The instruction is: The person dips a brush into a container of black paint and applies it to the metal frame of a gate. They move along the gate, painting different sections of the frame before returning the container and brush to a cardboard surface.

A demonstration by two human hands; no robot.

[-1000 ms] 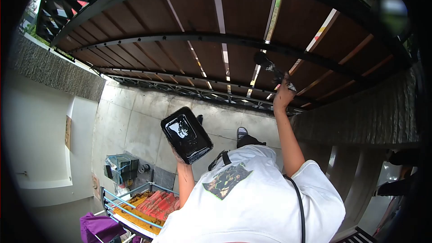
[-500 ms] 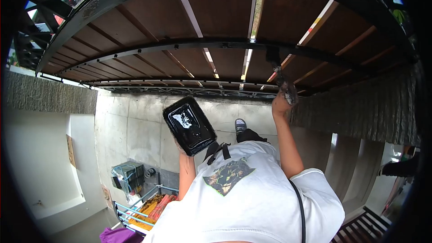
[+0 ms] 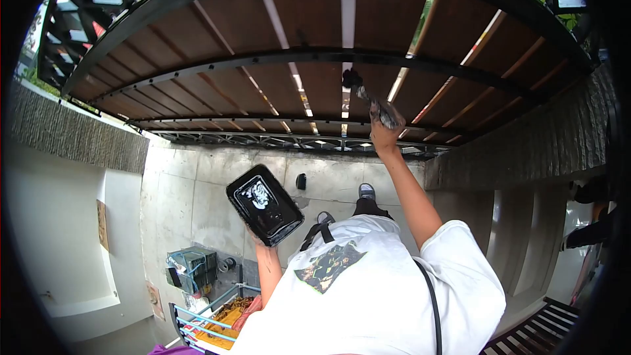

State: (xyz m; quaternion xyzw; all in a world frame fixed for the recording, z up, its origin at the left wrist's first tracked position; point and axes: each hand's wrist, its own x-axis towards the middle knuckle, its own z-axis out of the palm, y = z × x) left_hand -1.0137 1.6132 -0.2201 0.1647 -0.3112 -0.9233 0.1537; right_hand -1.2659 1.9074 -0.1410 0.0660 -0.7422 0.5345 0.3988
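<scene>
My left hand (image 3: pixel 255 235) grips a black plastic tray (image 3: pixel 282 194) from below, its fingers mostly hidden beneath it. Glossy black paint (image 3: pixel 269 213) coats the inside of the tray and reflects white light. My right hand (image 3: pixel 384 133), smeared dark with paint, is closed around a paintbrush (image 3: pixel 360 91). The brush's black, paint-loaded head is just under the curved black metal rail (image 3: pixel 315 58) of a gate, in front of its brown boards (image 3: pixel 322 16). The tray is held well below and left of the brush.
A small black object (image 3: pixel 301 181) lies on the concrete floor (image 3: pixel 177 190) near my feet. At lower left are a bluish-grey box (image 3: pixel 192 269) and a blue-railed rack (image 3: pixel 204 322) with yellow and red cloth. Ribbed walls (image 3: pixel 72 128) flank the gate; a dark slatted rack (image 3: pixel 536 329) stands at lower right.
My right hand and the brush have shifted left along the rail. The tray has moved slightly left and down. A small black object on the floor and my second foot now show.
</scene>
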